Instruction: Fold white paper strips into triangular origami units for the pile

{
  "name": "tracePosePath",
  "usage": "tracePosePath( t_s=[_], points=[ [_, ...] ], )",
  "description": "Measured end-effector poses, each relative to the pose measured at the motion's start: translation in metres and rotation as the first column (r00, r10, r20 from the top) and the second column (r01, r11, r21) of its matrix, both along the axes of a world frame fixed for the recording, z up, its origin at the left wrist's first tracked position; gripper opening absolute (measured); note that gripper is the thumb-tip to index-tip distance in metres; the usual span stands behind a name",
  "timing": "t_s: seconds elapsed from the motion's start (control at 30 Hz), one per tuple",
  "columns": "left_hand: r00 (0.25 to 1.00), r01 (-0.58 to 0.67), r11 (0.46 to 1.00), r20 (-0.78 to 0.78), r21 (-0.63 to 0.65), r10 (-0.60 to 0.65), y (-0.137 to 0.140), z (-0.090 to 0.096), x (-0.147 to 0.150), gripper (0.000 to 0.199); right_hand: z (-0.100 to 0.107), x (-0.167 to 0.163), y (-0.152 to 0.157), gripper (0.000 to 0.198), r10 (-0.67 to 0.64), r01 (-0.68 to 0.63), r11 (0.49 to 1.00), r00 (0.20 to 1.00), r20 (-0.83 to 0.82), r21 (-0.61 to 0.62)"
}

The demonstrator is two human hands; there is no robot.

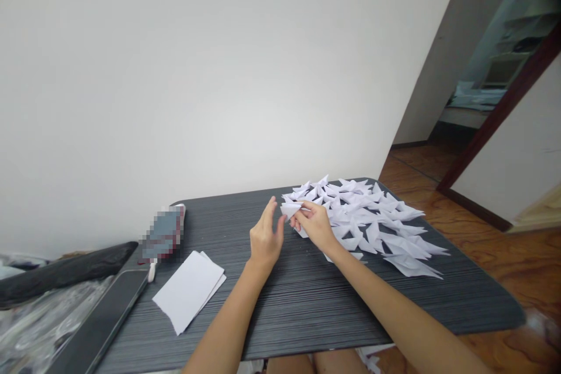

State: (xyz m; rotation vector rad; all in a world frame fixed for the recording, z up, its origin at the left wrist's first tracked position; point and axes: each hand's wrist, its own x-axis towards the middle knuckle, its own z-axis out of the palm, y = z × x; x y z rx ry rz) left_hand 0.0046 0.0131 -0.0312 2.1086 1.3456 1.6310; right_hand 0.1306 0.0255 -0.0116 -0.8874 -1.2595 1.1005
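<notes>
A small piece of folded white paper (290,209) is pinched between the thumb and fingers of my right hand (313,223), above the middle of the table. My left hand (266,236) is just left of it, fingers stretched upward and apart from the thumb. The left thumb tip is close to the paper's lower edge; whether it touches I cannot tell. Right behind my right hand spreads a pile of pointed, folded white paper boats (357,210). To the left of my left arm lies a short stack of flat white paper sheets (190,289).
The dark wood-grain table (307,310) stands against a white wall (219,70). A blurred-out item (163,234) lies at its left edge. Further left are a long black roll (65,272) and clear plastic wrapping (56,315). A doorway opens at the right.
</notes>
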Motion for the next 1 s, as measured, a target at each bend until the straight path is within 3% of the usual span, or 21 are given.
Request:
tracePosePath(
  t_s=[0.1, 0.23, 0.43, 0.57, 0.63, 0.7, 0.9, 1.0],
  points=[
    [0.994, -0.034, 0.999, -0.098, 0.033, 0.038, -0.001, -0.001, -0.001, 0.020, 0.001, -0.004, -0.004, 0.010, -0.026, 0.024, 0.999, 0.998, -0.055, -0.026],
    [0.994, 0.036, 0.999, -0.101, 0.021, -0.034, -0.001, 0.001, -0.001, 0.024, 0.001, -0.007, -0.007, 0.012, 0.016, -0.017, 1.000, 0.997, -0.070, -0.015],
    [0.975, 0.104, 0.989, 0.205, -0.107, -0.081, 0.003, 0.006, 0.000, 0.024, 0.005, -0.004, -0.007, 0.017, 0.088, -0.086, 0.996, 0.995, -0.047, 0.035],
    [0.886, 0.332, 0.925, 0.397, -0.185, -0.238, 0.004, 0.018, -0.002, 0.022, 0.010, 0.000, -0.006, 0.010, 0.012, 0.000, 0.991, 0.996, -0.089, 0.130],
    [0.865, 0.420, 0.893, 0.369, -0.160, -0.341, 0.003, 0.024, -0.003, 0.020, 0.010, 0.002, -0.005, 0.009, -0.016, 0.031, 0.989, 0.994, -0.106, 0.145],
    [0.887, 0.416, 0.901, 0.276, -0.126, -0.371, 0.003, 0.027, -0.004, 0.019, 0.009, 0.004, -0.004, 0.013, -0.017, 0.034, 0.990, 0.992, -0.124, 0.136],
    [0.958, 0.282, 0.958, 0.033, 0.053, -0.284, 0.003, 0.021, -0.004, 0.032, 0.001, 0.001, 0.000, 0.043, 0.043, -0.023, 0.995, 0.979, -0.198, 0.100],
    [0.956, 0.292, 0.955, -0.015, 0.049, -0.292, 0.003, 0.019, -0.005, 0.040, 0.001, 0.001, 0.000, 0.051, 0.053, -0.042, 0.997, 0.981, -0.184, 0.064]
  ],
)
